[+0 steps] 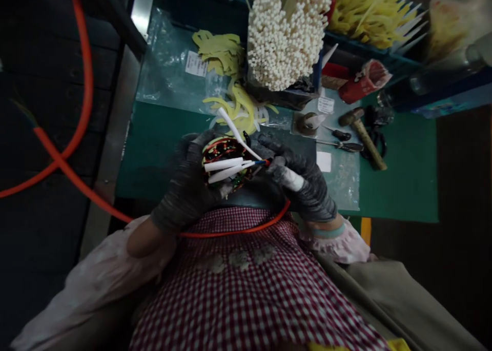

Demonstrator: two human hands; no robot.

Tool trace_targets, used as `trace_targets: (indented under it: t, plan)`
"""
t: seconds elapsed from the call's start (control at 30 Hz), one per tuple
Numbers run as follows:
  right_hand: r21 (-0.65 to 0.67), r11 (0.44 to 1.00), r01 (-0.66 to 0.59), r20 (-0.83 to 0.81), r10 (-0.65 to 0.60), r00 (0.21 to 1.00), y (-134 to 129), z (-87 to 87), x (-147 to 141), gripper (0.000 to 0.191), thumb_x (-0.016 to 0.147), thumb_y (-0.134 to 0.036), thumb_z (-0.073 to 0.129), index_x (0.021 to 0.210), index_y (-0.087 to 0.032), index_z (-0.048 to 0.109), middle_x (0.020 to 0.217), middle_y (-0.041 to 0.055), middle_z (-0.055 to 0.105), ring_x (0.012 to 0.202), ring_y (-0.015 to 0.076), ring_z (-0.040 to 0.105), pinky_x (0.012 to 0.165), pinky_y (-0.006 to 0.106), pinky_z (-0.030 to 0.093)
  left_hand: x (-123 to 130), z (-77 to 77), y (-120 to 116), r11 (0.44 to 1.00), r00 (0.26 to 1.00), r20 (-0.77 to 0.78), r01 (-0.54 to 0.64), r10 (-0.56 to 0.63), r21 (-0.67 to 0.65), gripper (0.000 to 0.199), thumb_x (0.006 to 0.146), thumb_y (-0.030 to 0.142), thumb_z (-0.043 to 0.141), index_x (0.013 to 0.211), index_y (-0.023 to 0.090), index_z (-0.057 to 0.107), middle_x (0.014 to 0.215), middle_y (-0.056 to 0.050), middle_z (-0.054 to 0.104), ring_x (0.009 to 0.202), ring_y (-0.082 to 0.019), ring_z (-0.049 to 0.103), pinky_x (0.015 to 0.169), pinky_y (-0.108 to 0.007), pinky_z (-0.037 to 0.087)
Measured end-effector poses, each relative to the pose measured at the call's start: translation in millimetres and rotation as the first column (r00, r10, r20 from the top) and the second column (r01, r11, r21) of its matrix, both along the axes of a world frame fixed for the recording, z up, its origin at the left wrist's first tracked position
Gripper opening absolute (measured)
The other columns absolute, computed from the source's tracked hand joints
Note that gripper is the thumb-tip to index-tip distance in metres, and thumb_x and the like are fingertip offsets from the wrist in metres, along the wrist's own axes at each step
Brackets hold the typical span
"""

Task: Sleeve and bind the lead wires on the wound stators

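My left hand (186,179), in a dark grey glove, is wrapped round the left side of a round wound coil (225,147) with red and green wires. White sleeves (225,164) lie over the coil and lead right, and one longer sleeve points up and away. My right hand (302,179), gloved and with white wrapping on a finger, pinches the end of an orange cable (287,205) where its thin blue and red wires meet the sleeves. From there the cable loops down across the checked apron. The fingertips of my right hand are partly hidden.
Behind the coil lie yellow strips (246,105) and a bundle of thin white tubes (286,38) in a bin. To the right are a hammer (365,136), screwdrivers (348,146), a small bottle (309,122) and a red roll (365,82). The orange cable also crosses at the left.
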State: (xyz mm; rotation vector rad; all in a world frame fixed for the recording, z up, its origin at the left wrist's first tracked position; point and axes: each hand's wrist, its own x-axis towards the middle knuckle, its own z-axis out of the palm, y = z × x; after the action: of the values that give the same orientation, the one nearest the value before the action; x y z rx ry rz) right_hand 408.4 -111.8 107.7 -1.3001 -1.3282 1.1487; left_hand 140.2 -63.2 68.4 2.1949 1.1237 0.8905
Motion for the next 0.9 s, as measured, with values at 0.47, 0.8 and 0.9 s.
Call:
trace_targets:
  t: [0.47, 0.8, 0.9]
  plan:
    - [0.438, 0.835, -0.334, 0.808, -0.203, 0.552, 16.4, -46.4, 13.5, 0.059, 0.111, -0.064, 0.069, 0.16, -0.031, 0.066, 0.173, 0.0123, 0.061, 0.17, 0.0406, 0.048, 0.137, 0.073, 0.046, 9.3, 8.9, -8.5, 1.0, 0.996, -0.078, 0.029, -0.029, -0.007, 0.114, 0.083, 0.026, 0.093, 0.177, 0.025, 0.029, 0.173, -0.018, 0.045, 0.163, -0.045, 0.045, 0.135, -0.065, 0.05]
    - [0.416, 0.716, -0.562, 0.832, -0.049, 0.553, 33.0, -40.5, 23.8, 0.042, 0.111, -0.057, 0.071, 0.145, -0.034, 0.075, 0.189, 0.0057, 0.038, 0.173, 0.0399, 0.042, 0.138, 0.072, 0.044, 19.1, 14.0, -15.5, 0.998, 0.992, -0.123, -0.01, 0.002, -0.063, 0.107, 0.086, 0.022, 0.086, 0.177, 0.024, 0.029, 0.176, -0.018, 0.037, 0.169, -0.046, 0.038, 0.141, -0.067, 0.042]
    - [0.386, 0.748, -0.54, 0.815, -0.002, 0.58, 32.3, -37.1, 20.6, 0.051, 0.106, -0.055, 0.078, 0.152, -0.035, 0.072, 0.187, 0.0073, 0.043, 0.172, 0.0414, 0.043, 0.14, 0.073, 0.041, 21.1, 19.1, -15.2, 0.996, 0.987, -0.158, -0.023, 0.01, -0.086, 0.108, 0.086, 0.023, 0.089, 0.176, 0.024, 0.029, 0.176, -0.019, 0.038, 0.17, -0.047, 0.039, 0.141, -0.068, 0.041]
